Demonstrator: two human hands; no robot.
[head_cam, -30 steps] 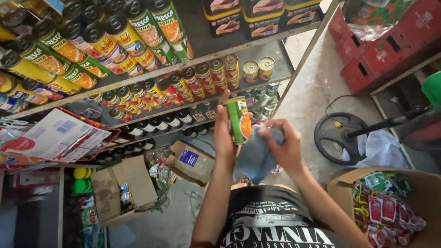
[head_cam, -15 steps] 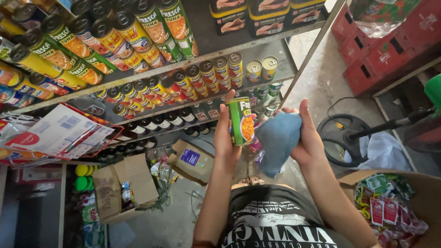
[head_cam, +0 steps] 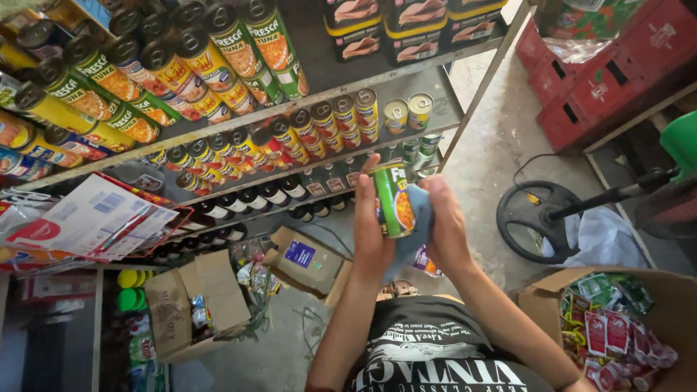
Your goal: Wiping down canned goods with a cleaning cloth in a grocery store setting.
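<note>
My left hand (head_cam: 369,231) grips a green-labelled tin can (head_cam: 393,199), held upright in front of the shelves. My right hand (head_cam: 444,225) presses a blue cloth (head_cam: 417,218) against the right side of the can. Both hands are close together at mid-frame, above my black printed shirt (head_cam: 435,356).
A grey metal shelf rack (head_cam: 450,109) holds rows of cans and dark bottles. Open cardboard boxes (head_cam: 196,301) lie on the floor below. At right stand a box of red sachets (head_cam: 617,330), a fan base (head_cam: 541,218) and red crates (head_cam: 602,65).
The can has turned upright in my left hand. My right hand with the cloth has closed in from the right and now rests against the can.
</note>
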